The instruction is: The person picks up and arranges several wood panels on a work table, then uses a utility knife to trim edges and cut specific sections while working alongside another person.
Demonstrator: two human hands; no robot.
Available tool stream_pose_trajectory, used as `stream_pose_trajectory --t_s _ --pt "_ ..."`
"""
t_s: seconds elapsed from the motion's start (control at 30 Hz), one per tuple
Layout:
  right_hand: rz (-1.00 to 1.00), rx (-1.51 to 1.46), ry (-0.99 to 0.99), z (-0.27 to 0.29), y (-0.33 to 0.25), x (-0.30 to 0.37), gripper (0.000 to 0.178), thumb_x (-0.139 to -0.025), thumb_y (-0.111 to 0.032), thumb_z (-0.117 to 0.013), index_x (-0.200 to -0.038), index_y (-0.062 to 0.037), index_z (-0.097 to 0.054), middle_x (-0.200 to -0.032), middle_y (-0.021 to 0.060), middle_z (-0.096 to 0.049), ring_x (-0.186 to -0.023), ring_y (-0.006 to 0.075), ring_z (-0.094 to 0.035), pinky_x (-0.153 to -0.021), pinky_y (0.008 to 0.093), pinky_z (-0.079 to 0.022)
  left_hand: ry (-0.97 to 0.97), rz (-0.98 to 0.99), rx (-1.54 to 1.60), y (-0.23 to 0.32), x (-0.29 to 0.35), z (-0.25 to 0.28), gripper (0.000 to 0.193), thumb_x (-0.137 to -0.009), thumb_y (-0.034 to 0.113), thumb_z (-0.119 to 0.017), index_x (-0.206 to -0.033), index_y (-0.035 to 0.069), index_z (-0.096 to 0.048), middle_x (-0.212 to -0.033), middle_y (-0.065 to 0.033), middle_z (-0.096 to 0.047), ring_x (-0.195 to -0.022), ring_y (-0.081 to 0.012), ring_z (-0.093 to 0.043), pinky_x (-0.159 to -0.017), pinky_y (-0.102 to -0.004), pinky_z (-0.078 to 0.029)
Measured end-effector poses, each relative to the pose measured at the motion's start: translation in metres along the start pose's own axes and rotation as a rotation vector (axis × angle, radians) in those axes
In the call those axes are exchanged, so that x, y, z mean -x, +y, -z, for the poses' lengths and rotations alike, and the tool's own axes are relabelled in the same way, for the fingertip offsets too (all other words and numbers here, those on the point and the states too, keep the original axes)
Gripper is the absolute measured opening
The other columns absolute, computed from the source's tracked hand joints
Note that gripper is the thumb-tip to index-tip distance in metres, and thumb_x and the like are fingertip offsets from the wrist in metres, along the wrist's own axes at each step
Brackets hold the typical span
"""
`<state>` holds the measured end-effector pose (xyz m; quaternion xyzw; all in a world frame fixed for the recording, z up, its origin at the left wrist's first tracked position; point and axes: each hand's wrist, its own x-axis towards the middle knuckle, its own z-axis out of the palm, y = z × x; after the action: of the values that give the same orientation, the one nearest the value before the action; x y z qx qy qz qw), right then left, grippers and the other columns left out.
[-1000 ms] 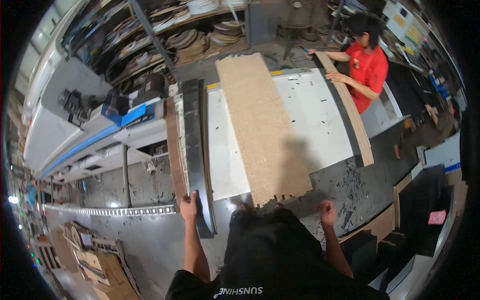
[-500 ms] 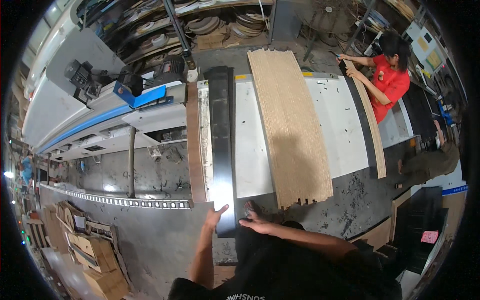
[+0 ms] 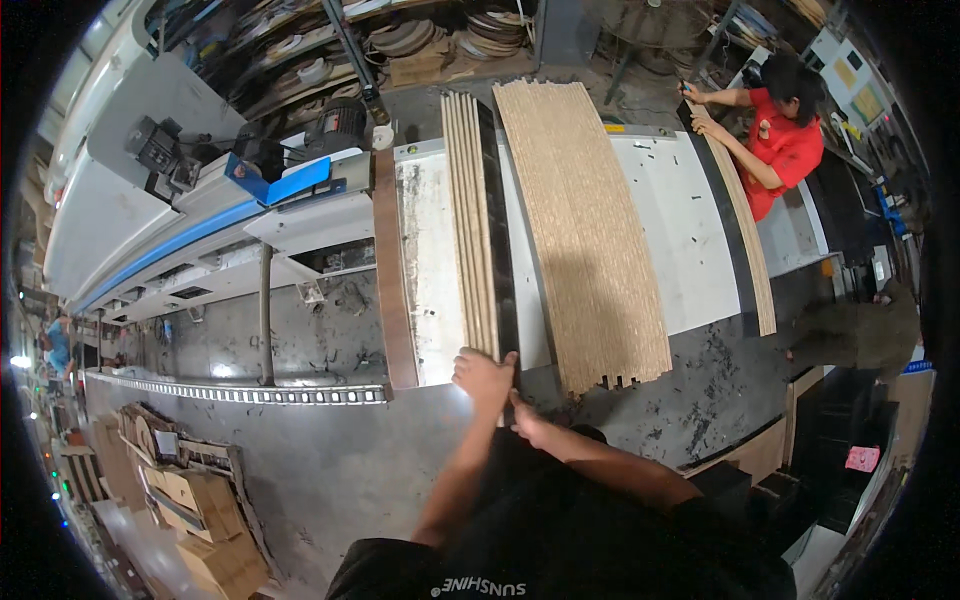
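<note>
A bundle of long boards (image 3: pixel 468 230) stands tilted on the white worktable (image 3: pixel 430 270), its light, unbanded-looking edges up and a black face along its right side. My left hand (image 3: pixel 485 378) grips the bundle's near end from the left and above, thumb over the top. Lower and to the right, my right hand (image 3: pixel 528 420) holds the same end; its fingers are partly hidden behind the dark board. Beside the bundle lies a wide row of light wood-toned strips (image 3: pixel 590 230), which neither hand touches.
Across the table a co-worker in a red shirt (image 3: pixel 790 150) handles another narrow board stack (image 3: pixel 745 220). A machine with a blue rail (image 3: pixel 180 245) stands at left. Cardboard boxes (image 3: pixel 215 560) are on the floor lower left; shelves with coiled bands (image 3: pixel 405 35) line the back.
The dark boards, lying black face up before, have been turned so their light edges show on top, and moved right. My left hand shifted right and up with them.
</note>
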<state>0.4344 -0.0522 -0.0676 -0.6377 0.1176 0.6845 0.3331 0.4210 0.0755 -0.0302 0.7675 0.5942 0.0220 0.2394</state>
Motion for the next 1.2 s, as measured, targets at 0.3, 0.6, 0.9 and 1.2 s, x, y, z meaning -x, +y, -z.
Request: stream_pose_trajectory --t_s 0.3,0.6,0.9,1.2 --pt "0.502 0.289 0.086 0.119 0.102 0.033 0.056 -0.108 -0.046 -0.059 -0.143 -0.0026 -0.058 -0.123 0.0136 -0.07 -0.116 0.0239 -0.065 -0.103 0.0412 -0.05 0.108 -0.302 -0.013 0.049 0.034 -0.046 0.105 -0.072 0.051 -0.086 -0.139 -0.016 -0.041 -0.122 -0.0248 -0.054 -0.114 -0.0434 -0.051 -0.106 -0.0543 -0.037" --pt "1.041 -0.182 0.491 0.16 0.102 0.079 0.03 -0.107 -0.028 -0.063 -0.118 -0.0002 -0.067 -0.103 0.0115 -0.071 -0.092 0.0165 -0.066 -0.093 0.0371 -0.054 0.034 -0.305 0.077 0.03 0.026 -0.068 0.104 -0.079 0.052 -0.084 -0.15 -0.011 -0.039 -0.144 -0.0323 -0.05 -0.122 -0.0469 -0.051 -0.109 -0.0567 -0.036" --pt "-0.038 -1.278 -0.085 0.143 0.134 -0.028 0.095 -0.101 -0.076 -0.043 -0.165 -0.0069 -0.029 -0.163 0.0189 -0.039 -0.15 0.0397 -0.039 -0.12 0.0607 -0.035 -0.218 -0.387 0.457 -0.002 -0.007 -0.076 0.085 -0.098 0.047 -0.071 -0.151 -0.012 -0.042 -0.131 -0.0276 -0.067 -0.109 -0.0413 -0.068 -0.095 -0.0497 -0.053" --pt "0.353 -1.687 -0.284 0.073 0.027 -0.006 0.09 -0.102 -0.076 -0.022 -0.167 -0.0137 -0.025 -0.169 0.0161 -0.03 -0.158 0.0361 -0.027 -0.124 0.0643 -0.028 -0.284 -0.283 0.761 -0.031 -0.019 -0.087 0.063 -0.111 0.027 -0.052 -0.158 -0.012 -0.035 -0.158 -0.0265 -0.049 -0.144 -0.0301 -0.048 -0.122 -0.0371 -0.034"
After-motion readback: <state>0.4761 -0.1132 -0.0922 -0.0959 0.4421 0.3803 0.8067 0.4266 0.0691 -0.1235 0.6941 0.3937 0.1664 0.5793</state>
